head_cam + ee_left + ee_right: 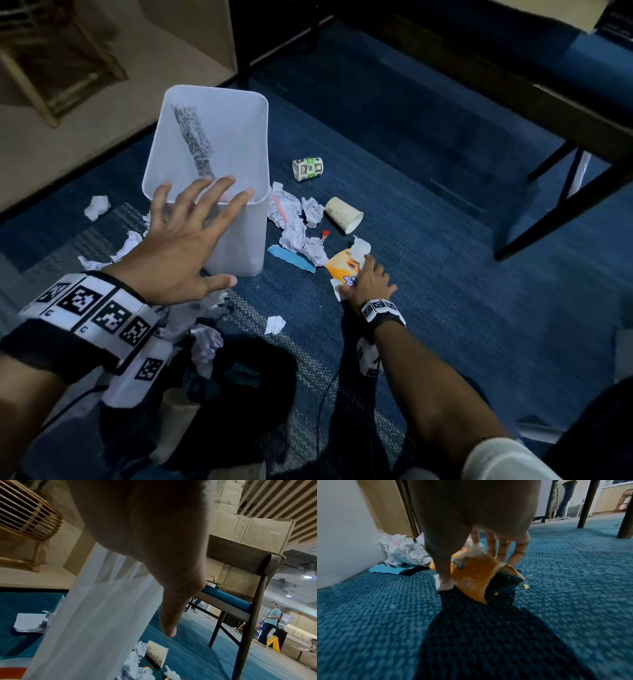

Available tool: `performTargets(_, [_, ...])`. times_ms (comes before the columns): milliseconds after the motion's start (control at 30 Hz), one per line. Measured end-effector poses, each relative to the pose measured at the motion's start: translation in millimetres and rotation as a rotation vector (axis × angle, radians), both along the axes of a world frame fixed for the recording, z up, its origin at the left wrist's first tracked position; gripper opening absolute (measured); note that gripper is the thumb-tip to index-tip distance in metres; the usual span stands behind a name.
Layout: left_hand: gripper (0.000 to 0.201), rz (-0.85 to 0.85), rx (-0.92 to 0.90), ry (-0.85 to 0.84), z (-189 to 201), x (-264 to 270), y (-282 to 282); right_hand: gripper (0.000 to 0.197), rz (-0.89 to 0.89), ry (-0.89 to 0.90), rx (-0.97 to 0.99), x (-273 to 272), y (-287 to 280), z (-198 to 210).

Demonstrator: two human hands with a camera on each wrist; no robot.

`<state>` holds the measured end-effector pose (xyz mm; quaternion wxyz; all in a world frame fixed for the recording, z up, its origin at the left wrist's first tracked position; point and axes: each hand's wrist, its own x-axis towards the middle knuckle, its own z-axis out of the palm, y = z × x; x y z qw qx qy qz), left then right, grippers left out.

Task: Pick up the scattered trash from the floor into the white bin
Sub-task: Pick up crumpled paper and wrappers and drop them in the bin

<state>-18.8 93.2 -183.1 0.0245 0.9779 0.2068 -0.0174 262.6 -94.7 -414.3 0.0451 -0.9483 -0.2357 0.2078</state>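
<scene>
- Left hand [185, 240] nearest the head camera: fingers straight and spread, hovering in front of the near wall of the white bin [205, 144]; holds nothing. Whether the fingertips touch the rim cannot be told (left wrist view shows the thumb hanging free beside the wall).
- White bin stands on the blue carpet [445, 274], open mouth tilted toward the camera; a dark scuffed streak runs down its inner far wall.
- Right hand [368, 282] reaches down onto the orange wrapper [337, 262], just right of the bin's base. Right wrist view: thumb presses on the wrapper's near edge, fingers [503, 550] curl down behind it, and one wrapper corner is lifted off the carpet (a pinch-like grip).
- White tissue scrap [361, 247] sits on the wrapper's far end, at the fingertips.
- Crumpled paper [298, 226] piled against the bin's right side; torn blue paper strip [291, 262] lies flat at the bin's lower right corner.
- Dotted paper cup [344, 215] on its side right of the crumpled paper; green-and-white cup [307, 168] on its side farther back.
- More paper wads: one left of the bin [97, 207], several under the left wrist, one small white scrap [275, 324] between the forearms.
- Open carpet right of the wrapper, up to the dark chair legs [548, 219].
</scene>
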Motion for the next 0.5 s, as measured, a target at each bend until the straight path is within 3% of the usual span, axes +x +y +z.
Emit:
performTargets(67, [0.128, 0.001, -0.007, 0.004, 0, 1, 0, 0.103, 0.037, -0.003, 0.013, -2, -1, 0])
performTargets(233, [0.126, -0.001, -0.038, -0.011, 0, 0, 0, 0.063, 0.163, -0.084, 0.061, -17, -9, -4])
performTargets(400, [0.124, 0.000, -0.052, -0.015, 0, 1, 1, 0.062, 0.074, -0.077, 0.249, -36, -14, 14])
performTargets(500, [0.123, 0.005, -0.070, -0.015, 1, 2, 0, 0.062, -0.013, -0.110, 0.530, -48, -3, 53])
